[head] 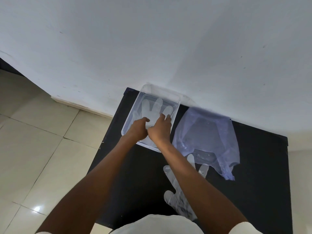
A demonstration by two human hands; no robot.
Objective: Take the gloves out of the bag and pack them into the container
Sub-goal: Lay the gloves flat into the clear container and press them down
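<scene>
A clear plastic container point(175, 105) stands at the back left of the black table, against the wall. Inside it lies a translucent white glove point(154, 108), fingers pointing to the wall. My left hand point(137, 130) and my right hand point(161, 130) are both inside the container, side by side, pressing down on the glove's palm and cuff. A bluish see-through plastic bag point(209, 137) lies flat to the right of the container. Another translucent glove point(175, 196) lies on the table near me, partly under my right forearm.
The black table point(256, 183) stands against a white wall point(152, 39). Pale floor tiles point(38, 149) lie to the left of the table. The table's right edge runs near the frame's right side.
</scene>
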